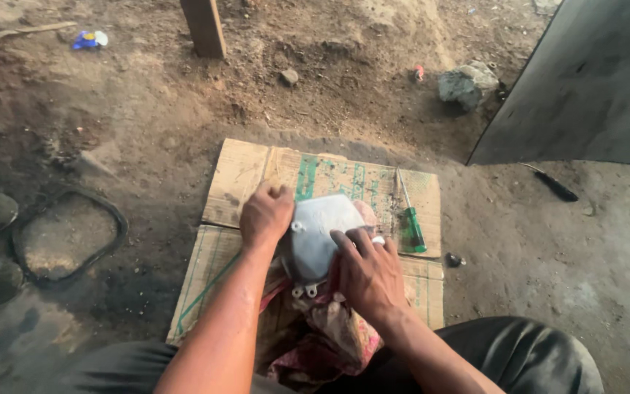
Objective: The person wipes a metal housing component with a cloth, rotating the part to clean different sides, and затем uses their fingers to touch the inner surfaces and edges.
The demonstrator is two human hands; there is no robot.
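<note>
Head view: the left hand (pixel 265 215), fingers curled, grips the left edge of a grey cast-metal cover (pixel 319 235) on flattened brown cardboard (pixel 236 175); the right hand (pixel 368 273), fingers together, presses its near right side; a green-handled screwdriver (pixel 411 223) lies right.

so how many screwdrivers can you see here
2: a green-handled screwdriver on the cardboard, right of the hands, and a black-handled one on the ground by the grey panel. Others may be hidden.

smooth metal cover (pixel 320 235); matt cardboard (pixel 236 175)
</note>
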